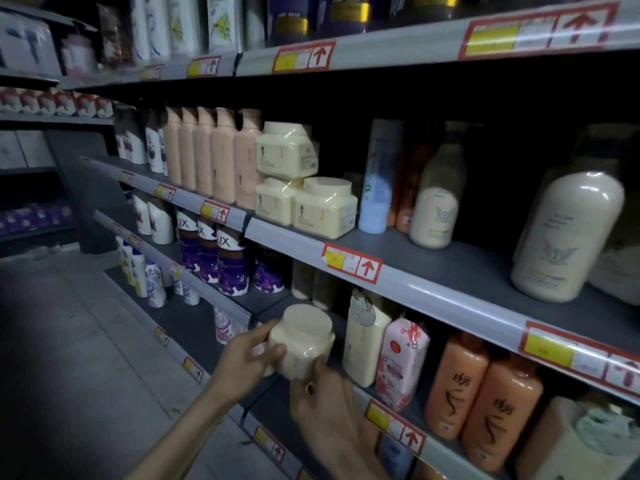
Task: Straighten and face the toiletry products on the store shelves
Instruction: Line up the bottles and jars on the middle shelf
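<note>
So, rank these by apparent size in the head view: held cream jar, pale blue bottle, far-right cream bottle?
1. Far-right cream plastic bottle.
2-3. Tall pale blue bottle and held cream square jar look alike; nearness makes ranking unsure.

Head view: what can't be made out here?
- Cream jar: its label, if any, faces away or sits under the left hand and right hand; head view.
- Price tags: print too small and blurred; head view.
- Top-shelf bottles: cut off by the top edge; head view.
- Orange bottles at the back of the middle shelf: labels lost in shadow.
</note>
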A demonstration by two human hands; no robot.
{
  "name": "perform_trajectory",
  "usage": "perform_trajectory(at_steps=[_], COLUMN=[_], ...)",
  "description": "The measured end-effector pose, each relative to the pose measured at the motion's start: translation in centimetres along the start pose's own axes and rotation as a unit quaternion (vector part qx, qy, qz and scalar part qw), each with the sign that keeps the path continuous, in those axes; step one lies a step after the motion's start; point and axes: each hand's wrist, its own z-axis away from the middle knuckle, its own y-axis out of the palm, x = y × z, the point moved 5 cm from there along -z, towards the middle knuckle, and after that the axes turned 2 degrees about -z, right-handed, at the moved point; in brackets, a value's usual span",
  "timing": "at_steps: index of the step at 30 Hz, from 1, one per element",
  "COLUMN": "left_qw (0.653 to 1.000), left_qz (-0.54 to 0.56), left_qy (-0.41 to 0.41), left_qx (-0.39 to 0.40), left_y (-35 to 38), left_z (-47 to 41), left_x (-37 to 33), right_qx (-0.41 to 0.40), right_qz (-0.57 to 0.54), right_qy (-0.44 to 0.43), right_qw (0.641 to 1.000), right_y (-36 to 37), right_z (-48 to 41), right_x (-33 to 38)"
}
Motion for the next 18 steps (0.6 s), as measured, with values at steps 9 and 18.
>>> perform_trajectory(at_steps=[9,18], left_qw=[0.988,0.968], left_qz=[0.022,0.056], left_qy=[0.131,0.223], left_qx=[-0.077,-0.101], left_y=[-5.5,-7.5], left_z=[1.8,-6.7], left_x=[-13.3,-23.4], right_qx=[-0.151,-0.262], right_qz=[0.01,0.067], right_qy=[-0.208,-0.287], right_qw=[0.966,0.919], right_y=[-7.2,-15.5], right_z=[3.8,-1.9], right_x=[8.8,17.1])
